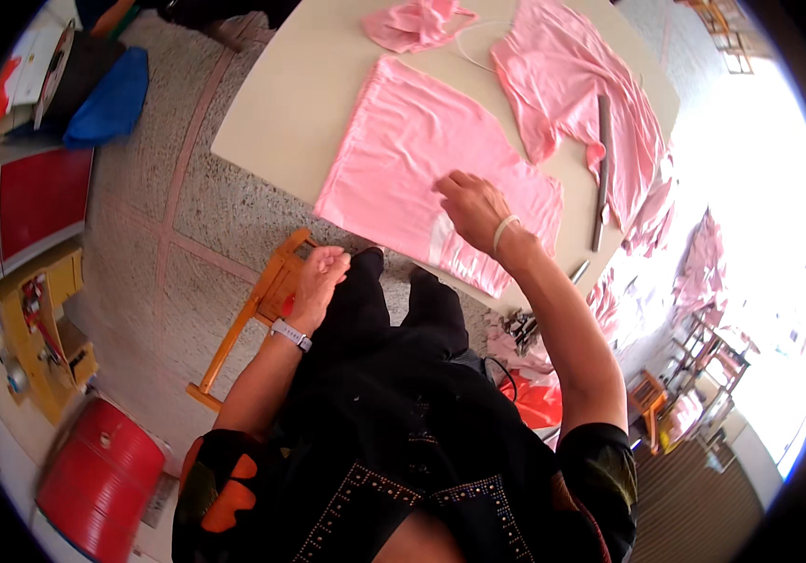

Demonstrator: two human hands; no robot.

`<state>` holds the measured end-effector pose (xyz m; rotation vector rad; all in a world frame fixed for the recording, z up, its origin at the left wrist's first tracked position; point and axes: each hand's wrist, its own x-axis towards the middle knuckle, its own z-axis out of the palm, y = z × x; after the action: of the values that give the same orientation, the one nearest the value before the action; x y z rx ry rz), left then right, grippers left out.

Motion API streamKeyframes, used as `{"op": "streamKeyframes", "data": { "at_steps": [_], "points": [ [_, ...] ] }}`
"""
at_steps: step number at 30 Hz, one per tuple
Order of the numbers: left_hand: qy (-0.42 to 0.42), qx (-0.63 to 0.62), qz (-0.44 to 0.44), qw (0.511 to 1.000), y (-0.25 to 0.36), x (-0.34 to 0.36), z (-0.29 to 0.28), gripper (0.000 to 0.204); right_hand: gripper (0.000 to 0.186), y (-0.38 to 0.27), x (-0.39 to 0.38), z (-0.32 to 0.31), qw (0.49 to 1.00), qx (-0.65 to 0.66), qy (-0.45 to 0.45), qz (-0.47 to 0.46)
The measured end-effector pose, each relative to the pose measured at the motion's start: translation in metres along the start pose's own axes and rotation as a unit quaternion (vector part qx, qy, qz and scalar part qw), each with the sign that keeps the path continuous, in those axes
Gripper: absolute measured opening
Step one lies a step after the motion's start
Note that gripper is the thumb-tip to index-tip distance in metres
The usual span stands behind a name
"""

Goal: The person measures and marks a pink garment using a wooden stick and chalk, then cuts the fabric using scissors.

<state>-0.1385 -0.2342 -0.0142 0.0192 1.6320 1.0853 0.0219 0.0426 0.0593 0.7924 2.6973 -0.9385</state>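
Observation:
Flat across the table's near part lies a pink garment with a gathered edge on its left. My right hand is over its lower right area, fingers bent down and drawn together; whatever they may hold is hidden. A pale shiny patch shows on the cloth just below that hand. My left hand is off the table, left of the near edge, its fingers curled in and nothing showing between them. More pink cloth is heaped at the far right, a dark long bar lying across it.
The pale table has a rounded right side. A wooden stool stands at my left, below my left hand. Pink bundles hang or lie beyond the table on the right. A red drum and red cabinets stand at far left.

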Motion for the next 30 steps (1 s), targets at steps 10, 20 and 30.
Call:
{"op": "streamKeyframes", "data": {
  "at_steps": [10,20,30],
  "points": [
    [-0.016,-0.041,0.078,0.996,-0.004,0.009,0.037,0.038,0.031,-0.107,0.135,0.037,0.945,-0.165,-0.133,-0.251],
    [0.131,-0.003,0.200,0.971,0.004,0.021,0.071,0.047,0.012,-0.112,0.146,0.041,0.919,-0.203,-0.181,-0.285],
    [0.068,0.099,0.253,0.960,0.039,0.026,0.083,0.025,0.021,-0.103,0.130,-0.040,0.957,0.019,-0.054,-0.283]
  ]
}}
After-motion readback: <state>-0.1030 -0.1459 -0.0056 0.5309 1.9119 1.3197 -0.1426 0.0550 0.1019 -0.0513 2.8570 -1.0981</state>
